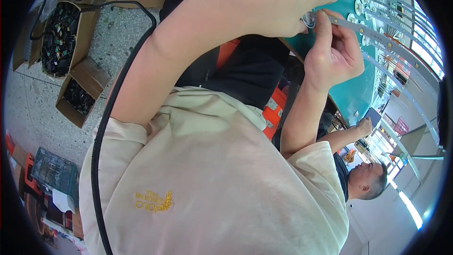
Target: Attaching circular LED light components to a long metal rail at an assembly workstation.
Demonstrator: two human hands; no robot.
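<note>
My left hand (295, 2) reaches across from the left with its fingers closed around a small loop of thin whitish wire (309, 19). Pinched between the thumb and forefinger of my right hand (335, 49) is the near end of a narrow LED strip (361, 29), dotted with small yellowish LEDs. From there the strip runs away to the right, over a teal table (355, 95). The wire and the strip end nearly meet between my two hands. My left fingertips are partly hidden, so I cannot tell whether the wire is joined to the strip.
White round parts (359, 7) line the table, with more strips beyond. A person (365, 179) sits at the right, one hand over the table. Cardboard boxes (78, 92) of dark parts and a wire crate (55, 172) stand on the left floor. A black cable (104, 127) crosses my left side.
</note>
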